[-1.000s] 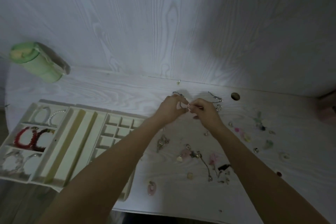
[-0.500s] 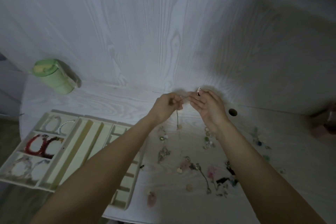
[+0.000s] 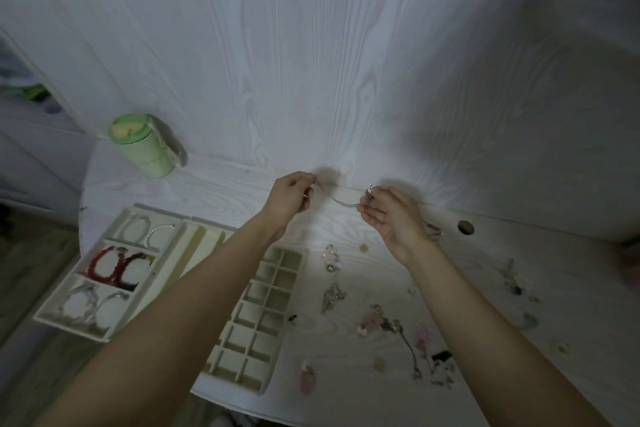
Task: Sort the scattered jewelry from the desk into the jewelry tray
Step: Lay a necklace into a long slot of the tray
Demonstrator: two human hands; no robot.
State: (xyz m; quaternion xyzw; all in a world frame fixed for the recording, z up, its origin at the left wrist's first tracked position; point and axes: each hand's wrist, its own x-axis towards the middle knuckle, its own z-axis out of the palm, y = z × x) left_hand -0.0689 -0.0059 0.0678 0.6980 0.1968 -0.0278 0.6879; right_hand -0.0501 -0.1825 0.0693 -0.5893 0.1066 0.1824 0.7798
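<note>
1. Desk [image 3: 221, 184]: white wood-grain finish, matt and smooth; the wall [image 3: 311, 62] behind it carries the same printed grain.
2. Tray [image 3: 104, 331]: cream, with a soft matt look like a velvety lining.
3. Chain [image 3: 341, 202]: thin, silvery metal, with a faint shine.
4. Red bracelets [image 3: 114, 265]: beaded, slightly glossy.
5. Pearl bracelet [image 3: 157, 230]: pale, shiny beads.
6. Cup [image 3: 143, 146]: green plastic, smooth and dull.
7. Loose jewelry [image 3: 332, 295] on the desk: small metal pieces and pale pink stones, too blurred for finer detail.
</note>
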